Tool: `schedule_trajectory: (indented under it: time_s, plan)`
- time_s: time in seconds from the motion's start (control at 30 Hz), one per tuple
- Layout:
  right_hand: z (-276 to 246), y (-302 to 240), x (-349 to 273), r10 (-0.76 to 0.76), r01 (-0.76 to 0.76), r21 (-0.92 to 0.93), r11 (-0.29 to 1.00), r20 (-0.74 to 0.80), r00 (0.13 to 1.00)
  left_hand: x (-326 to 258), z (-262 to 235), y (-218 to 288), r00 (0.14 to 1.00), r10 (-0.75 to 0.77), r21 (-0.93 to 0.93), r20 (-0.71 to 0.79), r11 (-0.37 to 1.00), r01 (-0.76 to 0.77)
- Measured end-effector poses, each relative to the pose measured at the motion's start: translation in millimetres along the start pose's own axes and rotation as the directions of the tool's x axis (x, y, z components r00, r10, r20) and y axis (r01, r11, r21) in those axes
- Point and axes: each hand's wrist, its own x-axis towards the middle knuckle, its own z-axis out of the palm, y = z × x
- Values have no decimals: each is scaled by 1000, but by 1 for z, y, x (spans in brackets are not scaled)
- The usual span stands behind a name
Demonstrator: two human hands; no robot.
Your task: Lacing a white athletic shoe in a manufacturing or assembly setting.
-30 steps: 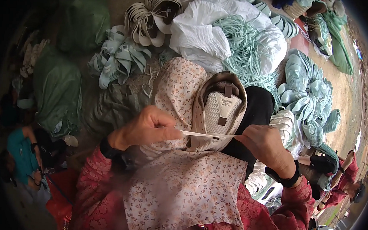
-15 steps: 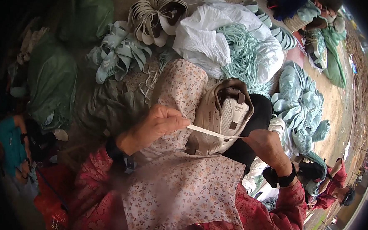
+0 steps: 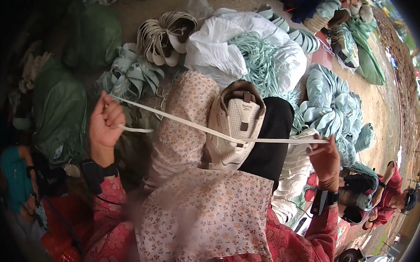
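A beige shoe upper [image 3: 228,151] rests in my lap between my knees, its opening facing away from me and its pale mesh tongue [image 3: 242,114] showing. From its lower part a white shoelace [image 3: 186,123] stretches out to both sides. My left hand [image 3: 106,125] is closed on one length, well to the left, with a loose tail hanging beside it. Far to the right, my right hand [image 3: 326,160] pinches the other length. Where the lace passes through the shoe is too small to make out.
A white sack [image 3: 216,53] with pale green laces [image 3: 261,58] lies beyond my knees. Shoe pieces are stacked at its left, beige [image 3: 160,40] and green [image 3: 132,70]. Light green pieces [image 3: 337,104] pile up at right. Dark green sacks [image 3: 59,104] stand left; a person in red [image 3: 390,202] sits right.
Both hands have moved apart, left hand leftward and right hand rightward. The lace between them now spans much wider. The view has shifted slightly.
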Motion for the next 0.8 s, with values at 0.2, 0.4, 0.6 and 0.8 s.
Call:
schedule_trajectory:
  time_s: [0.2, 0.4, 0.6, 0.8]
  plan:
    - [-109, -68, -48, -309, 224, 597, 770, 41, 950, -19, -22, 38, 947, 303, 39, -106, 953, -301]
    - [-241, -77, -65, -473, 593, 542, 596, -360, 804, -43, -85, 67, 816, 498, 192, -295, 867, -460]
    - [-371, -64, -84, -537, 762, 457, 460, -540, 648, -42, -112, 93, 853, 453, 322, -260, 873, -366]
    - [-421, -46, -103, -419, 856, 418, 303, -749, 514, -22, -88, 88, 886, 352, 442, -302, 875, -197]
